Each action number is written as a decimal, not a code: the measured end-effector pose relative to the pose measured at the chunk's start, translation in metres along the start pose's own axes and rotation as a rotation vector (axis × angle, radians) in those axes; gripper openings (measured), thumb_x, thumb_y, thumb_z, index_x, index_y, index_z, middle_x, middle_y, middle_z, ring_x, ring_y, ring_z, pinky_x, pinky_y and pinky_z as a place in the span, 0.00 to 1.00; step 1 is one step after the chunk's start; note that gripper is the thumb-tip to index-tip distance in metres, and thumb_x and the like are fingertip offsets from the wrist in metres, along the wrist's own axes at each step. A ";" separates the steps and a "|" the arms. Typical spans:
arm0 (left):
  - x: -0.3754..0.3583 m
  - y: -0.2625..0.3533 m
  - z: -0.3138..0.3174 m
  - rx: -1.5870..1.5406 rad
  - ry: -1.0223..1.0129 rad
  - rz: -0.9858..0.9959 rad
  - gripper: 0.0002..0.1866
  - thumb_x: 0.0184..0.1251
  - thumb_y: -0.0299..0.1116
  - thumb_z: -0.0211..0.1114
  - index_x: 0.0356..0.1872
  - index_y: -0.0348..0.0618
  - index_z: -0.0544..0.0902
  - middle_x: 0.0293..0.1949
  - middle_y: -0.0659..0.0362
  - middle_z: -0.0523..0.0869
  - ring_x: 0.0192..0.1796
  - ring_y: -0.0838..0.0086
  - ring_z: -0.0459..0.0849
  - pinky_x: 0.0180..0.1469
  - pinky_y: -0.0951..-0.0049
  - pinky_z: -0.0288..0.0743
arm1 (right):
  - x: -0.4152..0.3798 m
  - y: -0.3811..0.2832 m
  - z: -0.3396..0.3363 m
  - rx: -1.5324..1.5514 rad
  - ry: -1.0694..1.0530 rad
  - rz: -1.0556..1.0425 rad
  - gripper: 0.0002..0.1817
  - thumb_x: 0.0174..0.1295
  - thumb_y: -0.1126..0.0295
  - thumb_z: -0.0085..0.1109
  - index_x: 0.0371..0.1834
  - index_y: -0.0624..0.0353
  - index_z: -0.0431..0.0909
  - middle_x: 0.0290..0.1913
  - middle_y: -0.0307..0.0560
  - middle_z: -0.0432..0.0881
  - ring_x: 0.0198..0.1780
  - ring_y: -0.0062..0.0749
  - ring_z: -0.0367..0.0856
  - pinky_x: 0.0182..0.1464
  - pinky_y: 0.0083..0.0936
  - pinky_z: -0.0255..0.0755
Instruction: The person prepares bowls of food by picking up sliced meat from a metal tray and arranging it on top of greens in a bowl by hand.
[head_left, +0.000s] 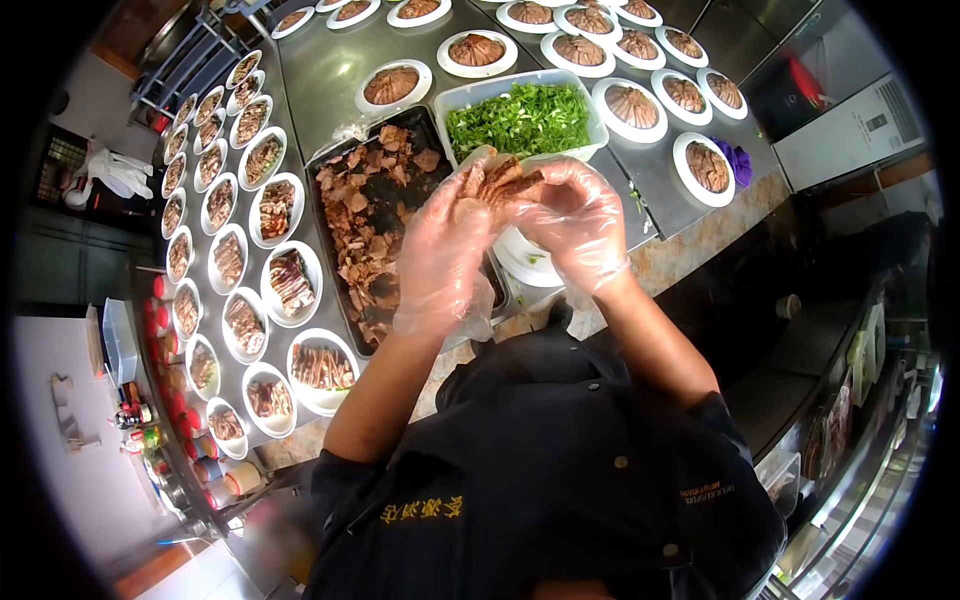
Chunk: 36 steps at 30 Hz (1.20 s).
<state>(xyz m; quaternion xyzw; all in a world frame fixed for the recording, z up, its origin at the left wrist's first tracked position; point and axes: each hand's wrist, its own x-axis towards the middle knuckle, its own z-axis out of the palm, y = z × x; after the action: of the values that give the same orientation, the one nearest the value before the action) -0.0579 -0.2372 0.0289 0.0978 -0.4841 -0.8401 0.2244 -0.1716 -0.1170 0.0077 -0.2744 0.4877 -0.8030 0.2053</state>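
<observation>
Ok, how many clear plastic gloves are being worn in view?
2: one on the left hand, one on the right hand, both at the sliced brown meat.

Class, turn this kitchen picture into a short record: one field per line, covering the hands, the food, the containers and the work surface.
Left hand: gloved, gripping sliced meat
Right hand: gloved, fingers on the same meat
Black tray: scattered meat pieces
Plastic tub: chopped greens
White plates: many, in rows at left and grouped at far right
Table: metal top
</observation>
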 end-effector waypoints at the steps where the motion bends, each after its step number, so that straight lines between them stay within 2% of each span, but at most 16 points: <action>1: -0.001 -0.002 -0.002 -0.004 0.000 0.001 0.27 0.91 0.26 0.54 0.84 0.29 0.67 0.74 0.47 0.82 0.71 0.63 0.85 0.77 0.63 0.79 | 0.000 -0.002 -0.001 -0.004 -0.001 0.000 0.16 0.64 0.83 0.79 0.52 0.60 0.86 0.47 0.43 0.93 0.48 0.26 0.90 0.53 0.27 0.86; 3: -0.002 -0.004 -0.008 -0.096 -0.042 0.015 0.26 0.91 0.26 0.53 0.84 0.29 0.68 0.74 0.49 0.82 0.70 0.67 0.85 0.75 0.68 0.80 | 0.003 -0.007 -0.002 -0.687 -0.123 -0.428 0.17 0.60 0.82 0.81 0.50 0.57 0.87 0.44 0.44 0.92 0.45 0.31 0.91 0.51 0.26 0.86; 5: -0.002 -0.009 -0.015 -0.016 -0.009 0.022 0.26 0.91 0.26 0.53 0.84 0.30 0.68 0.74 0.49 0.82 0.70 0.67 0.86 0.75 0.66 0.81 | 0.004 -0.018 0.006 -0.691 -0.186 -0.538 0.18 0.57 0.82 0.81 0.49 0.56 0.88 0.44 0.47 0.90 0.44 0.37 0.92 0.51 0.27 0.86; 7: -0.004 -0.010 -0.019 0.065 0.026 0.024 0.25 0.92 0.26 0.53 0.83 0.30 0.69 0.74 0.49 0.82 0.70 0.67 0.86 0.75 0.64 0.81 | -0.001 -0.019 0.010 -0.684 -0.202 -0.444 0.17 0.60 0.83 0.79 0.50 0.59 0.87 0.48 0.49 0.90 0.45 0.37 0.92 0.52 0.28 0.86; 9: -0.004 -0.008 -0.023 -0.011 -0.038 -0.014 0.31 0.91 0.35 0.61 0.86 0.36 0.66 0.79 0.50 0.78 0.78 0.62 0.79 0.80 0.55 0.75 | -0.005 -0.011 0.006 -0.565 -0.222 -0.356 0.17 0.64 0.84 0.77 0.54 0.63 0.86 0.52 0.50 0.89 0.47 0.34 0.92 0.54 0.28 0.86; 12: -0.006 -0.003 -0.026 -0.265 -0.090 -0.064 0.29 0.92 0.35 0.58 0.86 0.37 0.66 0.79 0.52 0.78 0.77 0.64 0.80 0.79 0.57 0.76 | -0.013 -0.019 0.011 -0.157 -0.143 0.022 0.18 0.69 0.84 0.74 0.60 0.66 0.83 0.50 0.44 0.87 0.51 0.26 0.90 0.57 0.28 0.86; 16: -0.010 0.001 -0.027 -0.339 -0.086 -0.127 0.30 0.92 0.34 0.59 0.86 0.36 0.65 0.80 0.51 0.77 0.77 0.63 0.80 0.78 0.57 0.76 | -0.013 -0.022 0.016 -0.349 -0.135 0.007 0.17 0.68 0.84 0.74 0.59 0.65 0.84 0.50 0.45 0.86 0.49 0.27 0.90 0.57 0.28 0.86; 19: -0.015 0.002 -0.021 -0.010 0.028 -0.049 0.24 0.92 0.25 0.51 0.83 0.34 0.71 0.73 0.48 0.83 0.72 0.64 0.86 0.77 0.60 0.80 | -0.015 -0.027 0.025 -0.646 -0.117 -0.085 0.15 0.67 0.83 0.75 0.56 0.63 0.86 0.49 0.45 0.87 0.48 0.28 0.90 0.54 0.28 0.86; 22: -0.018 0.004 -0.023 -0.035 0.033 0.020 0.23 0.93 0.25 0.51 0.82 0.35 0.72 0.73 0.48 0.84 0.71 0.64 0.86 0.76 0.59 0.81 | -0.016 -0.020 0.022 -0.615 -0.134 -0.091 0.13 0.67 0.80 0.77 0.52 0.60 0.87 0.48 0.45 0.88 0.47 0.29 0.91 0.52 0.26 0.85; 24: -0.023 0.014 -0.023 -0.343 0.072 -0.115 0.22 0.93 0.26 0.52 0.80 0.35 0.74 0.71 0.50 0.85 0.68 0.66 0.87 0.74 0.60 0.82 | -0.014 -0.019 0.020 -0.596 -0.240 -0.315 0.14 0.66 0.79 0.78 0.53 0.60 0.86 0.47 0.45 0.90 0.46 0.30 0.92 0.52 0.25 0.85; 25: -0.024 0.013 -0.027 -0.343 0.077 -0.112 0.22 0.93 0.26 0.52 0.80 0.35 0.74 0.71 0.50 0.85 0.68 0.66 0.87 0.74 0.60 0.82 | -0.016 -0.015 0.019 -0.593 -0.245 -0.314 0.14 0.66 0.79 0.78 0.53 0.60 0.86 0.47 0.45 0.90 0.46 0.30 0.92 0.52 0.25 0.85; 27: -0.024 0.007 -0.037 -0.278 0.051 -0.137 0.27 0.92 0.36 0.60 0.83 0.39 0.71 0.75 0.53 0.82 0.73 0.66 0.83 0.74 0.56 0.79 | -0.019 -0.007 0.019 -0.516 -0.161 -0.086 0.15 0.68 0.79 0.77 0.56 0.62 0.84 0.51 0.47 0.91 0.47 0.29 0.92 0.54 0.25 0.86; 28: -0.025 0.006 -0.038 -0.276 0.052 -0.132 0.27 0.92 0.36 0.60 0.83 0.39 0.71 0.75 0.53 0.82 0.73 0.66 0.83 0.74 0.56 0.79 | -0.019 -0.008 0.022 -0.514 -0.165 -0.088 0.15 0.68 0.79 0.77 0.56 0.62 0.84 0.51 0.47 0.91 0.47 0.29 0.92 0.54 0.25 0.86; 30: -0.024 0.004 -0.038 -0.186 0.143 -0.125 0.26 0.91 0.38 0.61 0.82 0.41 0.73 0.74 0.54 0.83 0.72 0.67 0.84 0.74 0.55 0.79 | -0.019 -0.014 0.033 -0.380 -0.071 0.206 0.17 0.70 0.79 0.75 0.59 0.64 0.82 0.52 0.47 0.93 0.50 0.27 0.91 0.54 0.26 0.86; 32: -0.028 -0.003 -0.048 0.010 0.136 -0.108 0.24 0.92 0.38 0.60 0.81 0.43 0.74 0.72 0.53 0.84 0.71 0.66 0.85 0.75 0.56 0.79 | -0.017 -0.010 0.031 -0.373 -0.126 0.208 0.18 0.72 0.78 0.75 0.62 0.65 0.81 0.50 0.45 0.94 0.51 0.24 0.91 0.54 0.25 0.86; 36: -0.024 -0.038 -0.068 0.185 0.102 0.077 0.23 0.93 0.37 0.58 0.79 0.36 0.74 0.73 0.50 0.83 0.73 0.64 0.84 0.78 0.59 0.77 | -0.014 0.009 0.019 -0.310 -0.156 0.290 0.19 0.70 0.77 0.78 0.62 0.65 0.86 0.49 0.45 0.95 0.49 0.23 0.91 0.54 0.24 0.86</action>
<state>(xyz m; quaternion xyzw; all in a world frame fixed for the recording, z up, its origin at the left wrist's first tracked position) -0.0220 -0.2617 -0.0397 0.1421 -0.5511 -0.7764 0.2708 -0.1481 -0.1255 0.0034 -0.2908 0.6222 -0.6568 0.3112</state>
